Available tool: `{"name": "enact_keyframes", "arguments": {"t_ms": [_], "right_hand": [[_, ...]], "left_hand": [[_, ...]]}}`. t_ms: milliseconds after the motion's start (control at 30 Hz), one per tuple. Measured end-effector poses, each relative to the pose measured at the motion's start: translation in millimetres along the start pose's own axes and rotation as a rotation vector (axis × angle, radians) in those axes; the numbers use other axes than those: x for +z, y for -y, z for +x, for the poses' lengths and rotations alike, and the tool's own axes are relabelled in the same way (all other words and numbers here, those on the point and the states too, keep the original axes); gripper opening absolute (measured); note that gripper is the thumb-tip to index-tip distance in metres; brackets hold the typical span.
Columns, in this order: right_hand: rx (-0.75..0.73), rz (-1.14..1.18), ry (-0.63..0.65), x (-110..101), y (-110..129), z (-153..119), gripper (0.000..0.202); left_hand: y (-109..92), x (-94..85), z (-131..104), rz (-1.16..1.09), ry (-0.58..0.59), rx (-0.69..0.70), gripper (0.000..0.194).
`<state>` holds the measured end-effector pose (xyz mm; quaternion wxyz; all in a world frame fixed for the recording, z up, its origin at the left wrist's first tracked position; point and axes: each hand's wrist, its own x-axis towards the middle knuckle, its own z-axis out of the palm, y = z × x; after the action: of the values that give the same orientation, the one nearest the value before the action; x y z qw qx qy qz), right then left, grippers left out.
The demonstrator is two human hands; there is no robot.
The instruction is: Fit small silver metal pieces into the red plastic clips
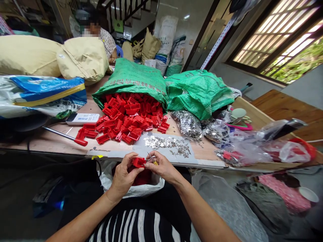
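Between thumb and fingers, my left hand (125, 173) grips a red plastic piece (138, 162) just in front of the table edge. My right hand (162, 166) holds a pointed metal tool with a yellow part (152, 158), its fingertips touching the right side of the red piece. Whether a small metal part is also pinched there is too small to tell. Below both hands an open white bag (157, 187) holds red pieces. Small shiny metal parts (164, 143) lie spread on a grey sheet beyond my hands. More red pieces (123, 117) spill from a green sack (138, 75) behind.
A red-handled rod (80, 142) and a white box (83, 118) lie at the left. Clear bags of metal parts (188, 125) and a wooden tray with plastic bags (267, 165) stand at the right. Another person (107, 42) sits beyond the beige sacks (82, 58).
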<state>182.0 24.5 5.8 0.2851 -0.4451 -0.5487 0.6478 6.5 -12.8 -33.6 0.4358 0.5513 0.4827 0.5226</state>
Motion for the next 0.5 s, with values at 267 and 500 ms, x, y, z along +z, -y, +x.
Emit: {"name": "enact_keyframes", "arguments": {"t_ms": [267, 500], "right_hand": [[0.058, 0.021, -0.039, -1.5, 0.7, -1.3, 0.038], [0.042, 0.039, -0.077, -0.9, -0.5, -3.2, 0.037]], "left_hand": [[-10.5, 2.6, -3.2, 0.020, 0.069, 0.046, 0.028], [-7.0, 5.9, 1.9, -0.277, 0.031, -0.179, 0.039]]}}
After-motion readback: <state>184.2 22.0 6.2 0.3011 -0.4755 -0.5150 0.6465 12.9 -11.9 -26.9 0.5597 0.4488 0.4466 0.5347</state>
